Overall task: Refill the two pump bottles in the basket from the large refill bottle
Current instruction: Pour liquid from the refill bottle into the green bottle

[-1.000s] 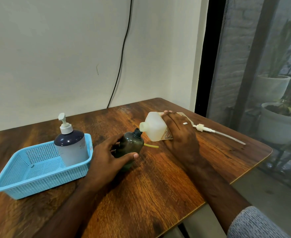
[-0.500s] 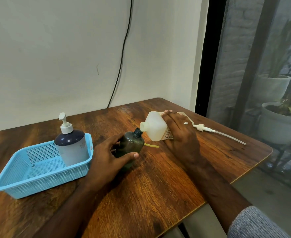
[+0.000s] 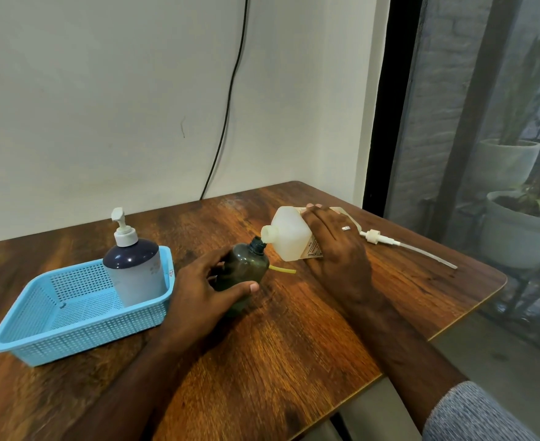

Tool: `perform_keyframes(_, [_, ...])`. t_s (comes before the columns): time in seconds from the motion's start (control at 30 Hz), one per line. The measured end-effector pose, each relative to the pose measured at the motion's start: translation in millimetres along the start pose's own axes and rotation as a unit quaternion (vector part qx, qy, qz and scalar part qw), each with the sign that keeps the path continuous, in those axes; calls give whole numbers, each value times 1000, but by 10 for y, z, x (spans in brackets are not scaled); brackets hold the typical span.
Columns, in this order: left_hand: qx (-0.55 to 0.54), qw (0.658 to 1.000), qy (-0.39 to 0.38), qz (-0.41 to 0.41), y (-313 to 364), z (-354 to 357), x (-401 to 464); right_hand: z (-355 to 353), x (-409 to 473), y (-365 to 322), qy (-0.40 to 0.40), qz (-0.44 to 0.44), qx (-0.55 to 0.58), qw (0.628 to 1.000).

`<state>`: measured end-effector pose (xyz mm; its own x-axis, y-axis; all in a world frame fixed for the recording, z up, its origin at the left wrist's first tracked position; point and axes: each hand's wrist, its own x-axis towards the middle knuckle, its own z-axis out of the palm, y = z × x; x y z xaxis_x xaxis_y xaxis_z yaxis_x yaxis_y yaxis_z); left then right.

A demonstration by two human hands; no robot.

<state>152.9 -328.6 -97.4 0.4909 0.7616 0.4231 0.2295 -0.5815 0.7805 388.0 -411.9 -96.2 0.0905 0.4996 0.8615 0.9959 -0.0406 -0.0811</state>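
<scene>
I judge pouring under way: my right hand (image 3: 335, 246) grips the tilted refill bottle (image 3: 289, 233) at the dark green bottle (image 3: 243, 268) my left hand (image 3: 205, 291) holds; next, steady tilt.

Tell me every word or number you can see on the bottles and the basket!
Refill bottle: a label by the right hand has dark print, too small and turned to read.
Blue basket: a small tag on the rim, too blurred to read.
Pump bottle in the basket: faint marks, not readable.
Dark bottle held by the left hand: no text visible.
</scene>
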Motion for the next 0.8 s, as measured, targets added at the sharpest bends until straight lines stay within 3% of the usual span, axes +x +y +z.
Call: perform_keyframes(0.8, [-9, 1000, -1, -4, -15, 4, -2, 10, -9, 2, 18, -9, -1, 1000])
